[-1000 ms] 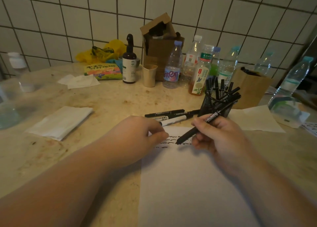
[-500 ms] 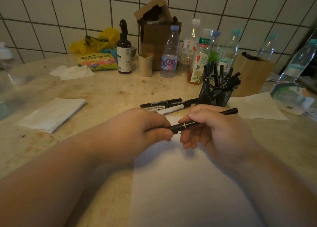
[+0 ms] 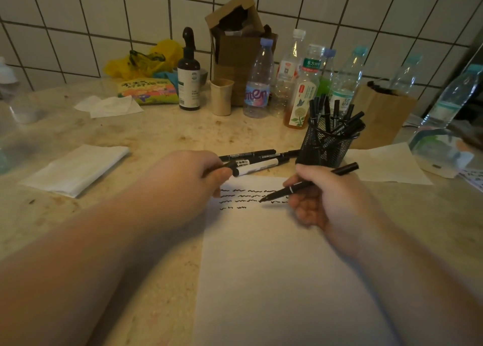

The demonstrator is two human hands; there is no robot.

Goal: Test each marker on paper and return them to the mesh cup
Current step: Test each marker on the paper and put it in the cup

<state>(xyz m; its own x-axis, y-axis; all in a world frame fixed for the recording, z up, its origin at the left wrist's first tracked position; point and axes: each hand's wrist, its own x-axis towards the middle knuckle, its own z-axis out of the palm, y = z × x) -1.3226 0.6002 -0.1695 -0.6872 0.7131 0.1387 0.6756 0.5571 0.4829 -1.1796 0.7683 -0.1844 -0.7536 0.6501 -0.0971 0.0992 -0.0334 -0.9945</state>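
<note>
The right hand [image 3: 332, 201] grips an uncapped marker [image 3: 308, 183], its tip down-left at the paper [image 3: 274, 267] and its tail toward the mesh cup [image 3: 326, 146]; the left hand [image 3: 188, 183] pinches the cap [image 3: 231, 165].

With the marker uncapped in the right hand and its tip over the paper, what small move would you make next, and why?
Probably lower the tip and draw one short squiggle. The right hand holds the uncapped marker with its tip at the third row of test marks on the paper, where open space remains. The left hand pinches what looks like its cap, so capping follows.
</note>
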